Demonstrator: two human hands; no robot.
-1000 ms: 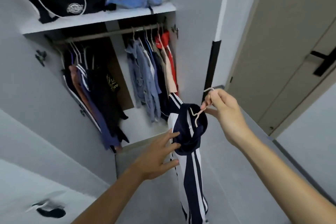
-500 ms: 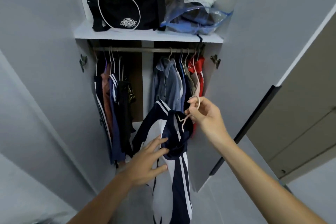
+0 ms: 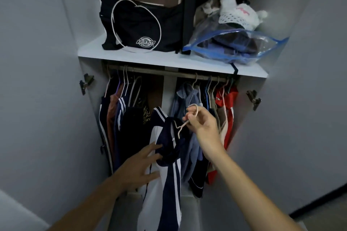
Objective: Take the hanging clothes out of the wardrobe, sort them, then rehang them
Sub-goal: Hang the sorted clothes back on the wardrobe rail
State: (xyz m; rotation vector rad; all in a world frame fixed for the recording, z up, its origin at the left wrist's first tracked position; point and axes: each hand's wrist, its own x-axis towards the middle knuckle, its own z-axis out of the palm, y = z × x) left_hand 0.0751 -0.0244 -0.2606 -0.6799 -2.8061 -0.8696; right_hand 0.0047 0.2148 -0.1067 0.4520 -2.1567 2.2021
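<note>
Right in front of the open wardrobe (image 3: 281,99), the person has swung round from the door side since a second ago, so the rail (image 3: 169,73) now sits straight ahead. Right hand (image 3: 201,123) still pinches the pale hanger (image 3: 185,124) by its hook, navy-and-white striped top (image 3: 169,170) dangling below the rail between both clothing bunches. Left hand (image 3: 139,168) stays spread flat, fingers loose against the fabric. Up top: black Dickies bag (image 3: 142,26) and a clear zip bag (image 3: 234,45). Blue shirts (image 3: 189,99) hang right behind the hanger.
</note>
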